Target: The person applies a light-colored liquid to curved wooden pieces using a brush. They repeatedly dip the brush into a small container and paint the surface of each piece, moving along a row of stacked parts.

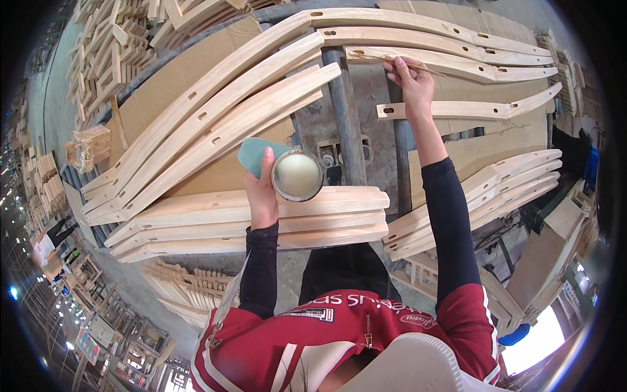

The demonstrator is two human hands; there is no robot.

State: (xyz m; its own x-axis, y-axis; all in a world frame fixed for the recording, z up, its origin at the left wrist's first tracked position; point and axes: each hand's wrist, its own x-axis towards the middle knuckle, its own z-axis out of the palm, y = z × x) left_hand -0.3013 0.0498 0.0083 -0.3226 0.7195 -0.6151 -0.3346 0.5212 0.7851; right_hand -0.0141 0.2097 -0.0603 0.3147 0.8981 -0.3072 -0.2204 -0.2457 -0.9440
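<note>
My left hand [262, 201] is closed around a round can [320, 178] of pale, milky liquid [297, 171]. A flat teal piece [255, 154] sticks out beside the can, by my thumb. With pinched fingers, my right hand [415, 85] holds a thin wooden stick [431, 70] across a slotted, curved wooden piece [457, 66]. The stick's far end lies near the slot at that piece's left end. Just below my right hand is another curved piece [470, 110], set apart from the rest. My right forearm crosses over it.
Several long, bent wooden pieces [196, 121] lie on cardboard [153, 98] at left. More are stacked in front of me [326, 219] and at right [483, 189]. Dark metal bars [349, 124] run between them. Piled wooden parts [117, 46] stand at far left.
</note>
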